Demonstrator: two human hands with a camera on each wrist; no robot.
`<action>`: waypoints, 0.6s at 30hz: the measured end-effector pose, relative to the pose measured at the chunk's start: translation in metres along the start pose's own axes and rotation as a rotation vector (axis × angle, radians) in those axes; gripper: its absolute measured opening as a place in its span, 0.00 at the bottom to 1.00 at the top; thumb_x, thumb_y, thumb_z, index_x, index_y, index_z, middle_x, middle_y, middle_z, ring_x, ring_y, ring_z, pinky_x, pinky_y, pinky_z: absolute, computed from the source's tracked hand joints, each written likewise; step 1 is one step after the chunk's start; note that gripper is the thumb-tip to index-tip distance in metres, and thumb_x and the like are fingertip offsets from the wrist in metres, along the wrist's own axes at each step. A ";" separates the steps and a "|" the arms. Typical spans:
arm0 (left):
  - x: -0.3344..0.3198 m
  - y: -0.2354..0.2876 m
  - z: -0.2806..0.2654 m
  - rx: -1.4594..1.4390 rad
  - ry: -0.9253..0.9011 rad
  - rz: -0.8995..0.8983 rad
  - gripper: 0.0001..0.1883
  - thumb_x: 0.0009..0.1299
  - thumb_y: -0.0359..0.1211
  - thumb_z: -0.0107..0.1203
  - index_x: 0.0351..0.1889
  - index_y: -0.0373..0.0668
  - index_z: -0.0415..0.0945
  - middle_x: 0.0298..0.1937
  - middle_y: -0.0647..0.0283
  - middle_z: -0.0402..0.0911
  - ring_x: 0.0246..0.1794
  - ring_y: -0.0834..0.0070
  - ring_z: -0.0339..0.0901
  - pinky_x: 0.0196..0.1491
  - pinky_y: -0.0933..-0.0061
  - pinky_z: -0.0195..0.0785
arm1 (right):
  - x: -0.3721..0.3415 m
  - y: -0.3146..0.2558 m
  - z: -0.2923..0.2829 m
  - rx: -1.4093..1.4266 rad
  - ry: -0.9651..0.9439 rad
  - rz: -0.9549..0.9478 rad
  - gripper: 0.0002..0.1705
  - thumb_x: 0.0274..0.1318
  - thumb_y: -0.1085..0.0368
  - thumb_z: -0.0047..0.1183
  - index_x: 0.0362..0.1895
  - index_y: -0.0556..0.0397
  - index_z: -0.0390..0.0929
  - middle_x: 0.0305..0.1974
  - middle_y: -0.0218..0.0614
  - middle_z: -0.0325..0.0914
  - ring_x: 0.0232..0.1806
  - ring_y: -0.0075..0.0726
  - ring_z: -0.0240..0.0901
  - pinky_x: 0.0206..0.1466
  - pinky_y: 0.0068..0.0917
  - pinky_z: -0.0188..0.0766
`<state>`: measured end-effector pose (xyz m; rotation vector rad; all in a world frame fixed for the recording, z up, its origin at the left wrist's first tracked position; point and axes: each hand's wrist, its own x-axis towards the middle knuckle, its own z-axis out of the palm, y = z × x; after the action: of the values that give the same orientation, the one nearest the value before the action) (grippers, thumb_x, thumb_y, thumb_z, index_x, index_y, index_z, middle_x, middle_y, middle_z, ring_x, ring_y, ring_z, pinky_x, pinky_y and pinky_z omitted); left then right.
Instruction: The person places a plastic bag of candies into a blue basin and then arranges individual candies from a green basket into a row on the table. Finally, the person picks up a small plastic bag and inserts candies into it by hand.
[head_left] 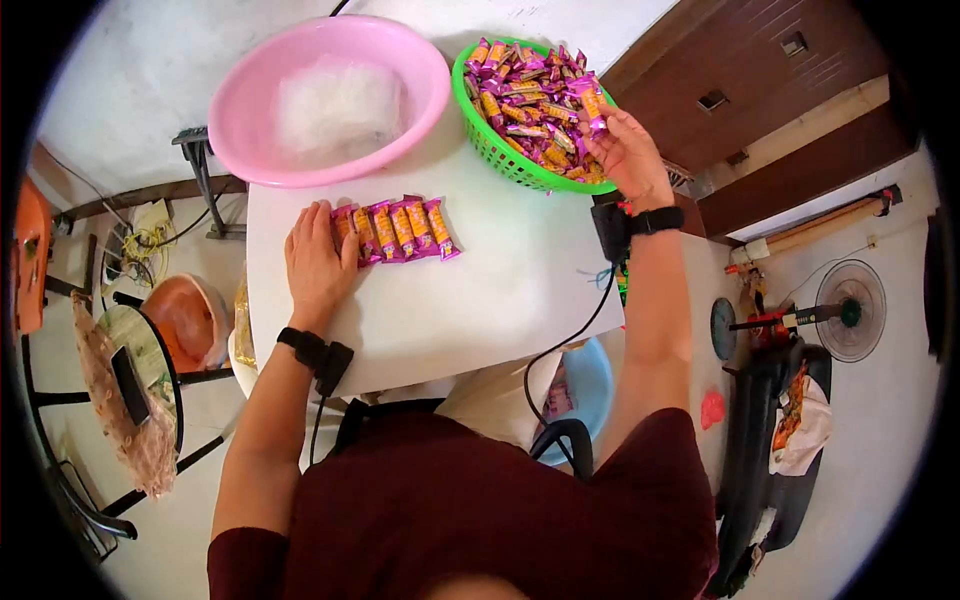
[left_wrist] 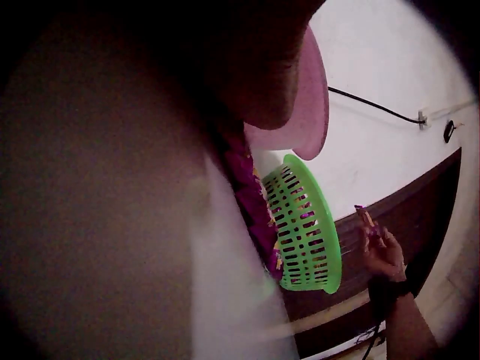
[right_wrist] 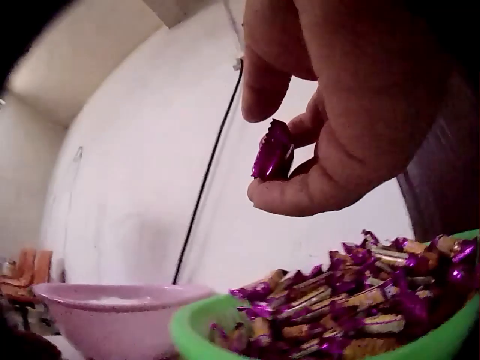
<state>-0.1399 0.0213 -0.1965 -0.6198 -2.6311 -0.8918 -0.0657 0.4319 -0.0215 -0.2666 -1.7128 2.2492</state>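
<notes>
Over the green basket, heaped with small wrapped snack bars, my right hand holds one purple-and-yellow wrapped snack bar in its fingers. The right wrist view shows this wrapped bar among the curled fingers, above the heap. On the white table, several matching bars lie side by side in a row. My left hand rests at the left end of that row, fingers extended and thumb against the nearest bar. Its fingers partly cover the leftmost wrapper.
A pink basin with clear plastic bags stands at the table's back left, beside the basket. Below the front edge is a light-blue tub. A round glass-topped table is on the left, a fan on the right.
</notes>
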 end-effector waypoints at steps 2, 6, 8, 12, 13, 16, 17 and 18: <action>-0.001 0.001 -0.003 -0.008 -0.008 -0.013 0.30 0.67 0.42 0.52 0.64 0.35 0.65 0.66 0.48 0.68 0.70 0.56 0.60 0.71 0.56 0.47 | -0.022 0.004 0.025 0.093 -0.049 0.036 0.12 0.66 0.67 0.49 0.51 0.57 0.73 0.48 0.43 0.77 0.50 0.42 0.77 0.55 0.40 0.76; 0.001 0.002 -0.005 -0.011 -0.002 -0.006 0.30 0.67 0.43 0.52 0.64 0.36 0.66 0.65 0.48 0.68 0.69 0.55 0.60 0.70 0.56 0.48 | -0.044 0.018 0.048 0.181 -0.155 0.061 0.13 0.68 0.65 0.46 0.52 0.57 0.74 0.52 0.47 0.77 0.54 0.47 0.76 0.55 0.41 0.76; -0.001 0.002 -0.005 0.005 0.006 0.006 0.29 0.68 0.43 0.52 0.65 0.37 0.65 0.66 0.48 0.67 0.69 0.54 0.61 0.70 0.56 0.49 | -0.056 0.023 0.059 0.183 -0.186 0.081 0.14 0.68 0.65 0.45 0.53 0.57 0.74 0.52 0.47 0.77 0.53 0.46 0.77 0.55 0.40 0.76; -0.001 0.001 -0.003 -0.015 0.038 0.020 0.29 0.69 0.44 0.51 0.63 0.36 0.66 0.64 0.47 0.69 0.68 0.53 0.63 0.69 0.55 0.52 | -0.069 0.041 0.073 0.099 -0.152 0.126 0.14 0.67 0.66 0.46 0.53 0.55 0.77 0.47 0.41 0.80 0.50 0.41 0.79 0.52 0.37 0.78; 0.000 0.000 -0.002 -0.019 0.042 0.020 0.29 0.68 0.44 0.52 0.63 0.36 0.67 0.64 0.48 0.70 0.68 0.54 0.63 0.69 0.56 0.51 | -0.072 0.047 0.077 0.056 -0.168 0.108 0.12 0.65 0.68 0.49 0.51 0.53 0.78 0.45 0.37 0.81 0.48 0.37 0.80 0.50 0.35 0.78; 0.000 -0.001 -0.001 -0.029 0.052 0.015 0.30 0.66 0.44 0.53 0.61 0.35 0.68 0.63 0.50 0.71 0.68 0.57 0.63 0.69 0.56 0.50 | -0.080 0.074 0.086 -0.159 -0.086 0.111 0.12 0.62 0.70 0.53 0.49 0.51 0.79 0.43 0.35 0.81 0.44 0.32 0.79 0.47 0.33 0.78; -0.001 0.000 -0.002 -0.035 0.054 0.012 0.30 0.66 0.44 0.54 0.61 0.35 0.68 0.62 0.49 0.72 0.67 0.57 0.63 0.69 0.56 0.50 | -0.081 0.085 0.086 -0.365 -0.098 0.073 0.14 0.58 0.72 0.55 0.49 0.52 0.80 0.42 0.35 0.81 0.40 0.28 0.77 0.44 0.29 0.75; -0.001 0.001 -0.003 -0.043 0.055 0.008 0.29 0.66 0.45 0.54 0.60 0.35 0.69 0.62 0.49 0.72 0.67 0.57 0.63 0.69 0.56 0.50 | -0.083 0.095 0.089 -0.535 -0.101 0.008 0.14 0.56 0.72 0.55 0.49 0.53 0.79 0.42 0.36 0.80 0.39 0.29 0.77 0.44 0.28 0.75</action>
<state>-0.1383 0.0199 -0.1934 -0.6073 -2.5653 -0.9509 -0.0289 0.2997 -0.0920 -0.2753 -2.3474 1.7917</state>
